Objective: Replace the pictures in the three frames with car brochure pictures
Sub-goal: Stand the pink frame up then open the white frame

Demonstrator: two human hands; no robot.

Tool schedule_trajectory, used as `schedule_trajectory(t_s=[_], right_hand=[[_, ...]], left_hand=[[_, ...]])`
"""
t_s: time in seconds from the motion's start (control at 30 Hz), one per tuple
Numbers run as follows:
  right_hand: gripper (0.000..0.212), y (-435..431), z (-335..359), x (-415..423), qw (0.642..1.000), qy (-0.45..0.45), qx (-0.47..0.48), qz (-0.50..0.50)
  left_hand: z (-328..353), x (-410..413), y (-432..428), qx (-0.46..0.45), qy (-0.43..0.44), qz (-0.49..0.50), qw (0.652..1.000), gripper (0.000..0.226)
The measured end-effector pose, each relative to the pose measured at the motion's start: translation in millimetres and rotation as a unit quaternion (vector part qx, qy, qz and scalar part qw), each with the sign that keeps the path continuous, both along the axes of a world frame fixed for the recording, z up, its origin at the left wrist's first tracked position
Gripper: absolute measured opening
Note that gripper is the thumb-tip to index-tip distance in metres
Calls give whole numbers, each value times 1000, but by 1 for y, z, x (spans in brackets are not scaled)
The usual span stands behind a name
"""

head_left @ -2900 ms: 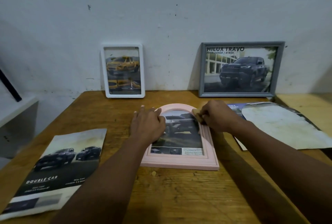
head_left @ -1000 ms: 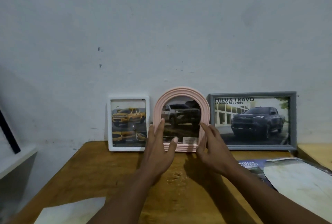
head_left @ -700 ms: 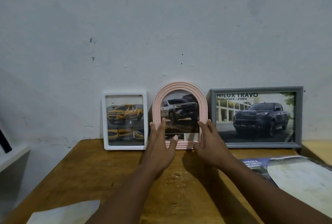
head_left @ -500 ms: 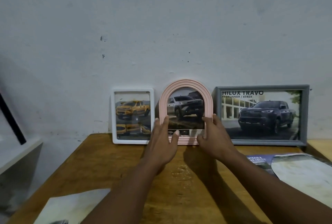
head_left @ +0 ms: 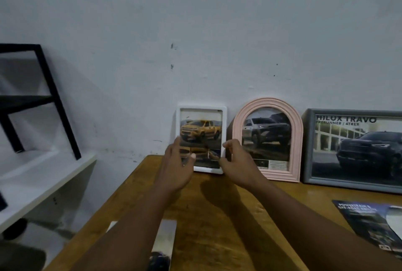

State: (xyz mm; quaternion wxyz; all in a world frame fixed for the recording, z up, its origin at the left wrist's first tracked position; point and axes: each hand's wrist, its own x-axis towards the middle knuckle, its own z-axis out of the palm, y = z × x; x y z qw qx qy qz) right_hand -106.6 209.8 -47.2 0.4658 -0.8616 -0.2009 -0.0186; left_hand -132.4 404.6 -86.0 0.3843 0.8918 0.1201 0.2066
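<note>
Three frames lean upright against the wall at the back of the wooden table (head_left: 304, 201). The white frame (head_left: 202, 108) on the left shows a yellow pickup. In the middle stands the pink arched frame (head_left: 299, 140) with a grey car picture. The grey frame (head_left: 307, 146) on the right shows a dark truck and runs past the right edge of the view. My left hand (head_left: 176, 166) grips the white frame's left edge, thumb across its glass. My right hand (head_left: 237, 166) holds that frame's right edge, fingers curled.
A car brochure (head_left: 365, 223) lies on the table at the right with a pale sheet over its corner. Another brochure page (head_left: 165, 238) lies near the front, partly under my left arm. A white shelf (head_left: 39, 175) with a black metal rack (head_left: 56, 101) stands to the left.
I stood the pink frame up between the other two and let go of it. Both hands then moved left onto the white frame, and my view turned left.
</note>
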Motion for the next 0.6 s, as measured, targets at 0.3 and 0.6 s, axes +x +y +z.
schedule_trajectory(t_s=[0.3,0.6], right_hand=[[39,43,-30,35,998,-51,32,-20],[42,14,-10,5,993,-68,97,-19]], left_hand=[[-17,36,15,-86,4,9,996,82],[-6,-13,4,-52,-33,-2,998,79]])
